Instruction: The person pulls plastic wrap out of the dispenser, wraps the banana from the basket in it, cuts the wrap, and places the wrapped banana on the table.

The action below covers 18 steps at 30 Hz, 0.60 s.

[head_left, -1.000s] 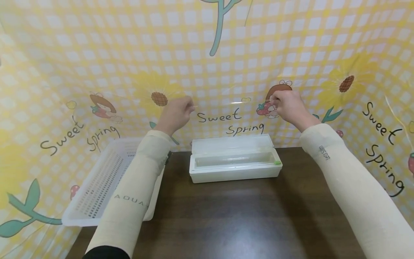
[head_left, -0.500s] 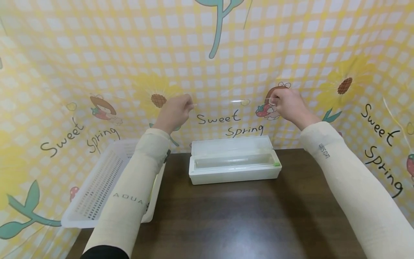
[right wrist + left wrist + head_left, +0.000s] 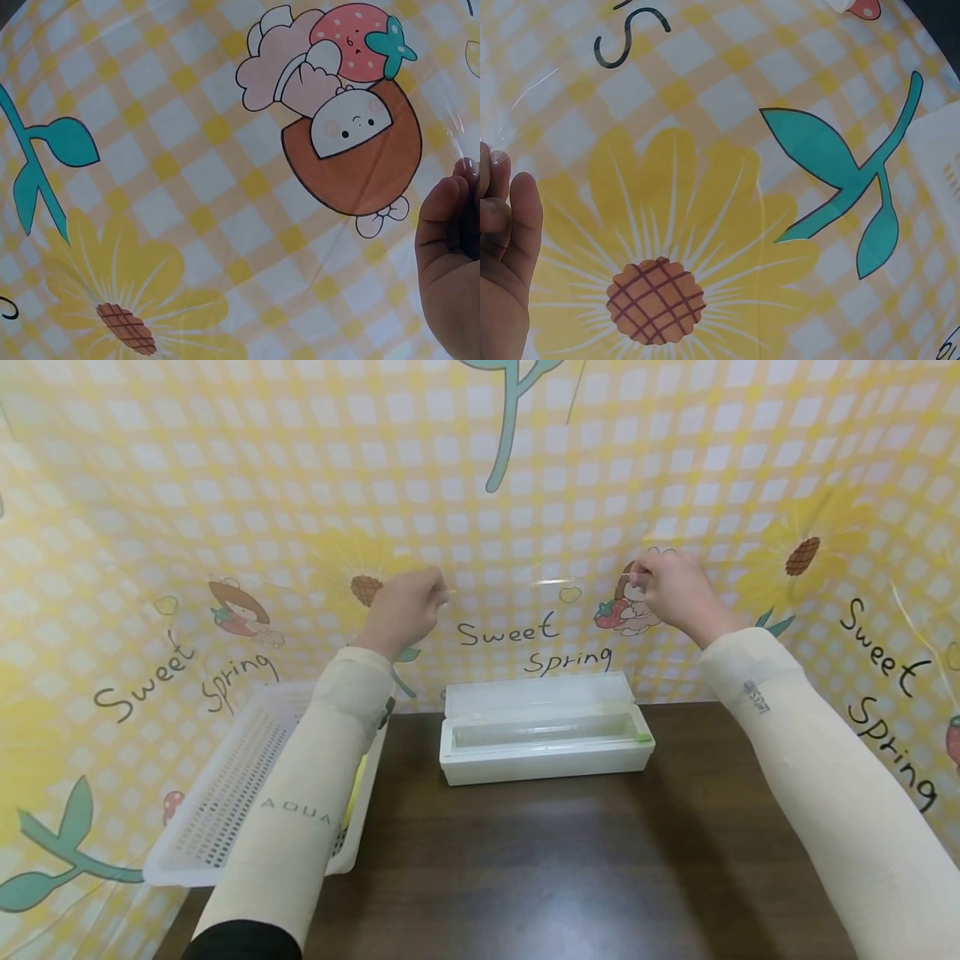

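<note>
left hand [image 3: 405, 612] and right hand [image 3: 681, 597] pinching one clear sheet [image 3: 552, 582] between them, its edges barely visible, above one open white box [image 3: 551, 767], one white basket [image 3: 206, 827] left of the box, partly hidden by one sleeve [image 3: 300, 793], one yellow sliver [image 3: 355, 797] showing

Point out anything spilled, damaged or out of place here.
Nothing stands out. The white box sits upright with its lid open, and no spill shows on the table. The left hand and right hand pinch what looks like clear film, too faint to check for tears. The left sleeve hides part of the basket.
</note>
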Available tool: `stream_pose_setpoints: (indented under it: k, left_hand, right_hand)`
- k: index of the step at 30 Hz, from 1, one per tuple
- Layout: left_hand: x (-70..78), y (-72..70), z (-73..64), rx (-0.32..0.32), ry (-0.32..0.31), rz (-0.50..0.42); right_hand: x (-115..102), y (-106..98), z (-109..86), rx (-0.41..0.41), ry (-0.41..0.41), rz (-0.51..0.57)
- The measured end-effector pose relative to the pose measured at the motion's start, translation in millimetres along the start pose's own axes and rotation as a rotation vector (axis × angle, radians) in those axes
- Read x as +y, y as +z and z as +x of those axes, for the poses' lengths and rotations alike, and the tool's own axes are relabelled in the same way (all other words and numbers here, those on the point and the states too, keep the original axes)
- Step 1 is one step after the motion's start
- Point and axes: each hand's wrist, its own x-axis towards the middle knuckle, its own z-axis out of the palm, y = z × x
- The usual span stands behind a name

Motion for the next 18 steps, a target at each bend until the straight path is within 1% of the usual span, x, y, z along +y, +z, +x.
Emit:
stream_pose_setpoints:
  k: [5, 11, 16, 18]
  left_hand:
    - [1.7, -3.5, 3.1, -0.006, -0.006, 0.012]
    - [2.7, -8.2, 5.1, -0.008, -0.015, 0.004]
    - [2.3, -10.1, 7.6, 0.014, -0.003, 0.024]
    - [2.7, -11.1, 8.3, 0.021, -0.002, 0.030]
  right_hand:
    - [0.6, -1.3, 3.5, 0.020, -0.005, 0.002]
    - [-1.7, -5.2, 6.9, 0.026, 0.027, 0.018]
    - [-1.2, -9.1, 9.6, 0.034, 0.026, 0.010]
    - [-1.1, -10.6, 10.7, 0.021, 0.031, 0.010]
